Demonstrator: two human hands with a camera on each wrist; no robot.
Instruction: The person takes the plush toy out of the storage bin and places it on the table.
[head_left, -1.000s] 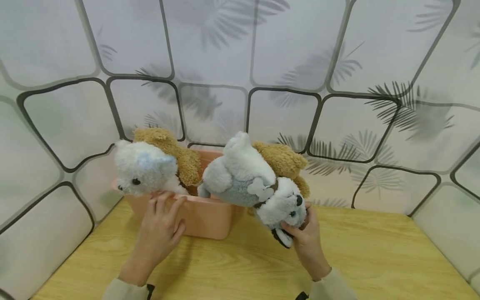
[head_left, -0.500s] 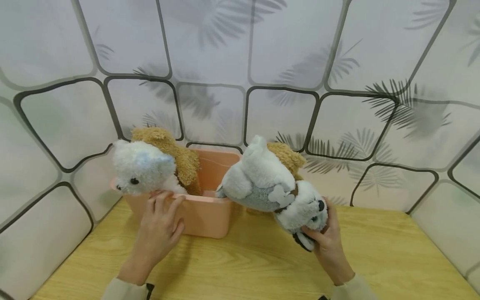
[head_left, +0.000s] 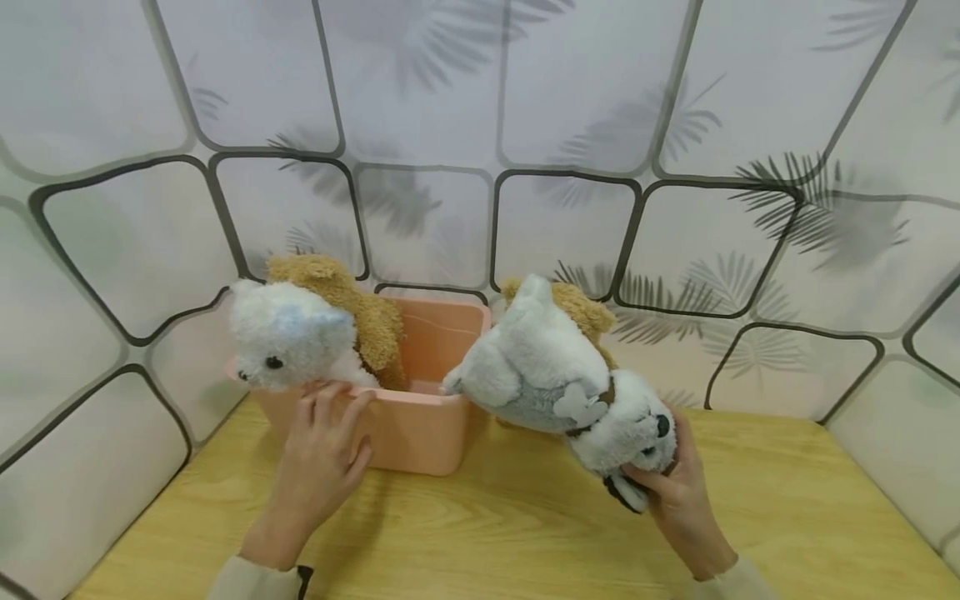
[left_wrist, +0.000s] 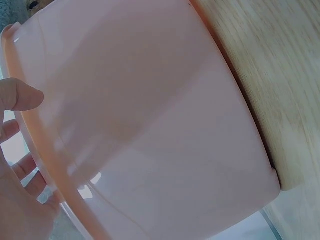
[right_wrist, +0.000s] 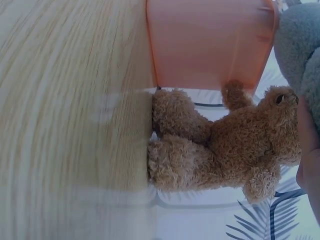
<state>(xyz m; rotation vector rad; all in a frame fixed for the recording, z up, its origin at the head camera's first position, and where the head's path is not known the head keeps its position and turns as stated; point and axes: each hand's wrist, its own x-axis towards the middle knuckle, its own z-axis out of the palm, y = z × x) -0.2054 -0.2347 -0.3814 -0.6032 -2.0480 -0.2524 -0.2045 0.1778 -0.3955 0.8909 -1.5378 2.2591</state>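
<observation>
My right hand grips a grey-and-white plush husky by its head, and the toy hangs tilted, its rump toward the bin. The tail lies close to the right rim of the pink plastic bin; contact cannot be made out. My left hand holds the bin's front rim, fingers over the edge and thumb on the outside. A white plush toy with a bluish patch leans out over the bin's left end. Behind it in the bin is a brown plush toy.
A brown teddy bear sits on the table beside the bin's right end, partly hidden behind the husky in the head view. The wood-look table runs up to a patterned fabric backdrop behind and at both sides.
My right hand has drawn the husky to the right and slightly down, away from over the bin, showing more of the bin's inside. My left hand has stayed on the rim.
</observation>
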